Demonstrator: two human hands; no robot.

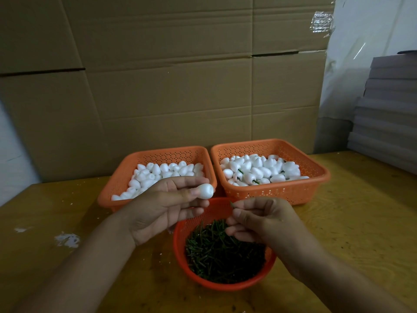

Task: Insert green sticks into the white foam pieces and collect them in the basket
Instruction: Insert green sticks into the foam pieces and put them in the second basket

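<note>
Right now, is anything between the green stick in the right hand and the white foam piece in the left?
Nothing visible. The thin green stick pinched by the right hand points across open air toward the white egg-shaped foam piece held by the left hand.

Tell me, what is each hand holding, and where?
The left hand pinches a white foam piece at its narrow end. The right hand pinches a green stick near its tip.

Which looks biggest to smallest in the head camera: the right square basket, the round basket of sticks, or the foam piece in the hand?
1. Right square basket and round basket: too alike to rank, and the round one is nearer the camera.
2. Foam piece, held in the left hand: plainly smallest.
</note>
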